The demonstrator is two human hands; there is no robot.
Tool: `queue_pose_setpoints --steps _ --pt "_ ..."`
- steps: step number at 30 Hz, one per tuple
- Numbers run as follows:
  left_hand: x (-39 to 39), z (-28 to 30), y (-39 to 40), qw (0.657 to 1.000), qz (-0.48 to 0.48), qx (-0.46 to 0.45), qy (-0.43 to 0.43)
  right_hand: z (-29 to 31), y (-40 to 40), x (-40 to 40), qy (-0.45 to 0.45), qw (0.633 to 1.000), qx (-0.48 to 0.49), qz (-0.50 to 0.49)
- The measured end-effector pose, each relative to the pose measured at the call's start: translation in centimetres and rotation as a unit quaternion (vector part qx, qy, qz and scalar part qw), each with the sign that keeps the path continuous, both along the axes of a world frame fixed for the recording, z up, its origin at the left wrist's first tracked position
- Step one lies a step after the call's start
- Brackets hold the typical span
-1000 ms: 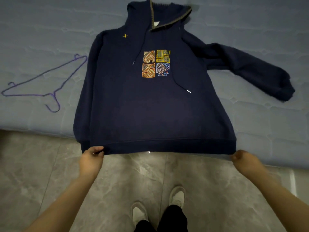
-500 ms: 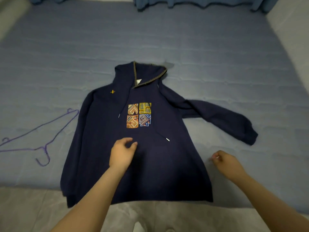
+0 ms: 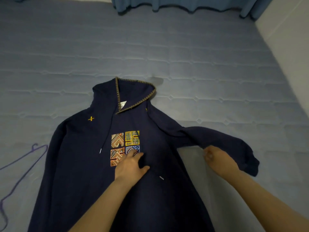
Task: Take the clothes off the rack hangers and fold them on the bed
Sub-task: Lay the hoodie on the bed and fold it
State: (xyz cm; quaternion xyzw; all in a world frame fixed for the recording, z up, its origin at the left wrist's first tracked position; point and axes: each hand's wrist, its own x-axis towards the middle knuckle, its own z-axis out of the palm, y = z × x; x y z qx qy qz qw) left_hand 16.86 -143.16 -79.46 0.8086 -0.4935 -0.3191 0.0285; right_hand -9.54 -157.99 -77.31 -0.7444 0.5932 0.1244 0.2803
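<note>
A dark navy hoodie (image 3: 80, 164) lies face up on the blue-grey quilted bed (image 3: 184, 56), hood pointing away from me. It has four colourful square patches on the chest and white-tipped drawstrings. My left hand (image 3: 131, 164) rests flat on the chest just below the patches, fingers spread. My right hand (image 3: 217, 160) has its fingers curled at the lower edge of the hoodie's outstretched sleeve (image 3: 225, 139), which reaches out to the right; whether it grips the cloth is unclear.
A thin purple wire hanger (image 3: 21, 168) lies on the bed left of the hoodie. Blue curtains (image 3: 184, 4) hang at the far end. A pale wall (image 3: 292, 47) borders the bed on the right.
I let go of the hoodie's hem and leaned over the bed. My left hand moved up the chest to the patches. My right hand went out to the sleeve.
</note>
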Motion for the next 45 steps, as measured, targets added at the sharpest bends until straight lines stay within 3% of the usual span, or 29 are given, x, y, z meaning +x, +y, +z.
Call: queue_pose_setpoints --steps 9,15,18,22,27,30,33,37,45 --pt "-0.9 -2.7 -3.8 0.999 -0.035 -0.014 -0.011 -3.9 -5.2 -2.2 0.162 0.981 -0.044 0.093" --pt "-4.4 -5.5 -4.5 0.999 -0.013 -0.008 -0.03 -9.0 -7.5 -7.7 0.244 0.966 0.018 0.088" --pt "-7.0 -6.8 -5.2 1.0 0.011 0.01 -0.027 -10.7 -7.3 -10.5 0.192 0.972 -0.041 0.132" --pt "-10.1 -7.2 -6.4 0.996 0.073 0.032 -0.038 -9.3 -9.6 -13.9 -0.032 0.999 -0.038 -0.018" --pt "-12.8 -5.7 -9.2 0.992 0.112 0.033 -0.054 -3.7 -16.3 -18.0 -0.092 0.98 -0.127 -0.126" --pt "-14.4 -5.0 -11.3 0.994 0.05 0.032 -0.088 -0.5 -20.1 -20.4 -0.147 0.951 -0.165 -0.214" --pt "-15.8 -5.3 -12.6 0.989 -0.036 0.084 -0.119 -0.6 -22.8 -22.1 -0.103 0.959 -0.076 -0.255" --pt "-17.6 -6.3 -13.4 0.985 -0.058 0.121 -0.109 -4.0 -23.4 -23.8 -0.073 0.954 0.021 -0.289" --pt "-19.2 -7.8 -15.2 0.996 -0.028 -0.016 -0.085 -9.2 -20.4 -25.5 -0.029 0.961 0.034 -0.272"
